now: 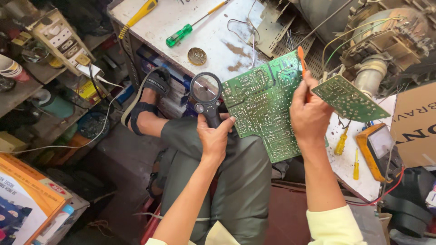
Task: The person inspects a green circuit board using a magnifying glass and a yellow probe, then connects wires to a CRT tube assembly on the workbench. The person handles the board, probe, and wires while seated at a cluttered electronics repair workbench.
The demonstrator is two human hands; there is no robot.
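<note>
Head view: the left hand (pixel 213 136) has its grip clenched around the black handle of a magnifying glass (pixel 206 93), whose round lens stands up above the person's lap, just off the near edge of the counter (pixel 213 38). The lens sits just beside the left edge of a large green circuit board (pixel 265 104), solder side up, which tilts over the lap and the counter's near edge. The right hand (pixel 309 113) is closed at the board's right edge and also grasps an orange-handled tool (pixel 301 59) that points upward across the board's top right corner; whether the fingers pinch the board itself I cannot tell. A smaller green circuit board (pixel 349 97) hangs just right of that hand, wired to bulky equipment at the counter's far right corner. On the counter's far side lie a green-handled screwdriver (pixel 179 35), a yellow-handled tool (pixel 141 12) and a small round tin (pixel 197 56). Near the right edge sit two small yellow screwdrivers (pixel 341 144) and an orange multimeter (pixel 379 147).
</note>
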